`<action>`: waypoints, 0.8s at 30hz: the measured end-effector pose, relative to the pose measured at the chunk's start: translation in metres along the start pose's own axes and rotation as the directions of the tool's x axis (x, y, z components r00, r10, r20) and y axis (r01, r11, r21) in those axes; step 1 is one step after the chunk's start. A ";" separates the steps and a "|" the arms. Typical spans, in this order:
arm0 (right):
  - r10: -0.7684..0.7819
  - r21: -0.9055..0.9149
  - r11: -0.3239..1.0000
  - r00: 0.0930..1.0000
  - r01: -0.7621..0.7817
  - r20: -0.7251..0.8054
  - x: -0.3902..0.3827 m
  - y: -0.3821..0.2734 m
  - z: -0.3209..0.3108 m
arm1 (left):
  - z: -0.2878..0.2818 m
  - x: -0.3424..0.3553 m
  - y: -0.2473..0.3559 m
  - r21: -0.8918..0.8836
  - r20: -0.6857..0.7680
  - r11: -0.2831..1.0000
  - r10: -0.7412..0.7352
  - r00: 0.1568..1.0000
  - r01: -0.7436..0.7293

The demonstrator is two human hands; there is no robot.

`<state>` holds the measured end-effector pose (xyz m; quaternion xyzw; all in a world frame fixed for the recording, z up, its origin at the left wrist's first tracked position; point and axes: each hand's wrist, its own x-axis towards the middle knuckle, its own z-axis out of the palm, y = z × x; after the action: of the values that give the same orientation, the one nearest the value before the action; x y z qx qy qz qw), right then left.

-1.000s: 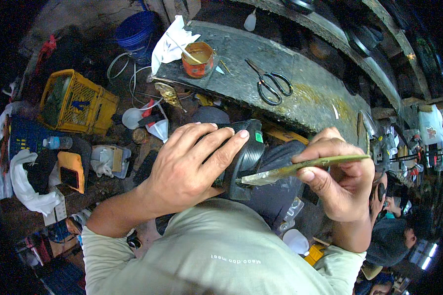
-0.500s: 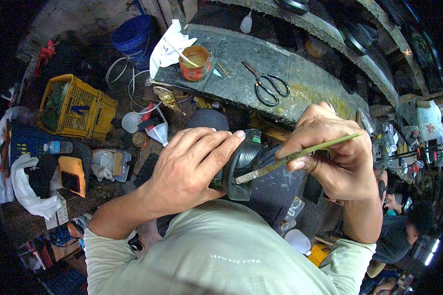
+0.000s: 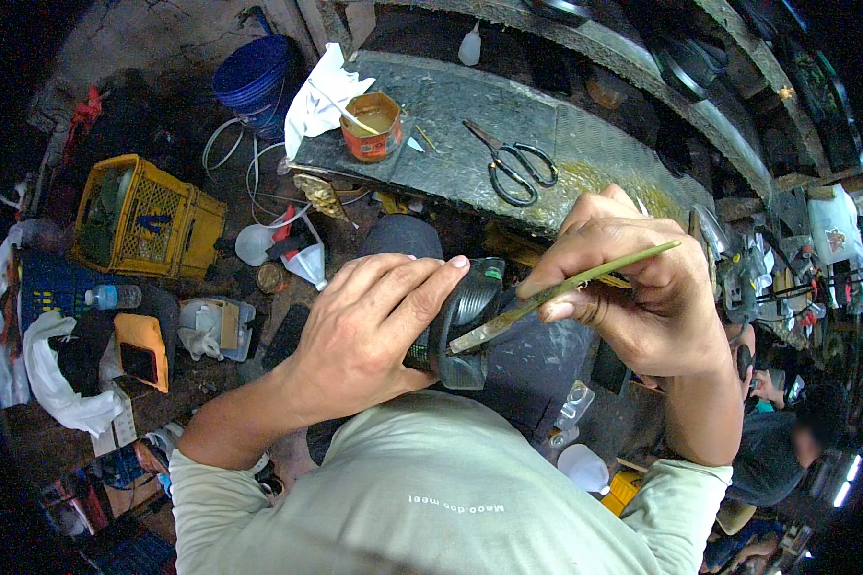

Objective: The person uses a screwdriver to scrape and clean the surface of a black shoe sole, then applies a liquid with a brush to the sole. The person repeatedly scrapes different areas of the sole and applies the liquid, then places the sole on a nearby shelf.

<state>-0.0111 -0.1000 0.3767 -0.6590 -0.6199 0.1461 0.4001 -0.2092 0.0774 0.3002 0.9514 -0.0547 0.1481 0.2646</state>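
Note:
My left hand [image 3: 360,321] is wrapped round a black rubber piece [image 3: 466,316] with a curved rim, a ribbed inner face and a small green mark. What kind of article it is, I cannot tell, as my fingers and palm hide its left side. Pinched between the thumb and fingers of my right hand [image 3: 642,292] is a thin greenish stick brush [image 3: 640,258]. It slants down to the left, and its pale, flat tip meets the inner face of the black piece near the rim.
Ahead, a dark bench [image 3: 431,91] carries an orange tin [image 3: 372,144] of yellowish paste with a stick in it, white cloth [image 3: 314,105] and black-handled scissors [image 3: 516,168]. A yellow crate [image 3: 197,225] and blue bucket [image 3: 249,86] stand left. Another person [image 3: 777,450] sits at the right.
The brush tip has slid slightly left and up along the black piece. My right hand has shifted left with it, while my left hand keeps its hold.

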 end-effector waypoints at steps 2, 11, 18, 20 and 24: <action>-0.022 -0.032 0.999 1.000 0.023 0.011 0.000 -0.001 0.000 | 0.001 0.000 0.000 -0.003 -0.006 1.000 0.002 1.000 -0.002; -0.009 -0.077 0.997 1.000 0.010 0.019 -0.006 -0.004 -0.002 | 0.000 0.001 0.000 0.007 -0.004 0.999 -0.047 0.999 0.047; 0.078 -0.027 0.996 0.996 -0.079 -0.043 -0.017 -0.004 -0.001 | -0.002 0.001 -0.001 0.041 -0.063 0.998 -0.044 0.997 0.047; 0.082 -0.003 0.997 0.995 -0.083 -0.060 -0.021 -0.002 0.000 | -0.003 0.001 -0.001 0.025 -0.091 0.999 -0.040 0.995 0.043; 0.147 0.111 0.985 0.981 -0.133 -0.131 -0.030 0.001 0.006 | -0.003 0.001 -0.003 0.011 -0.110 0.999 -0.051 0.993 0.052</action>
<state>-0.0206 -0.1257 0.3632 -0.6883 -0.5346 0.1591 0.4638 -0.2084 0.0820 0.3017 0.9447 -0.0145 0.1935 0.2645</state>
